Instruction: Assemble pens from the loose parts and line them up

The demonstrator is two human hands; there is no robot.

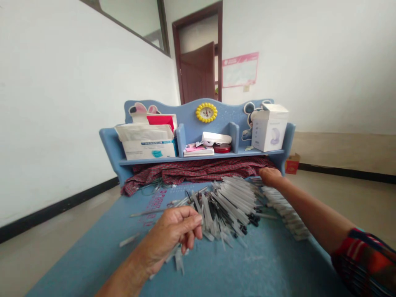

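My left hand (179, 229) is closed in a pinch over the near left side of a pile of thin translucent tubes (235, 198), which look like pen barrels. What is between its thumb and fingers is too small to make out. My right hand (270, 176) reaches to the far right, fingers curled, at the far end of a neat row of similar pale tubes (287, 214). Its fingertips are mostly hidden. Black pieces like caps (254, 218) lie at the near right edge of the pile. Several loose tubes (178, 260) lie beneath my left hand.
The blue desk (247, 268) has a shelf at the back, holding a mask box (150, 149), a white box (269, 130), and papers (198, 151) beside a round red tin (222, 148). A checked red cloth (198, 169) lies bunched beneath the shelf.
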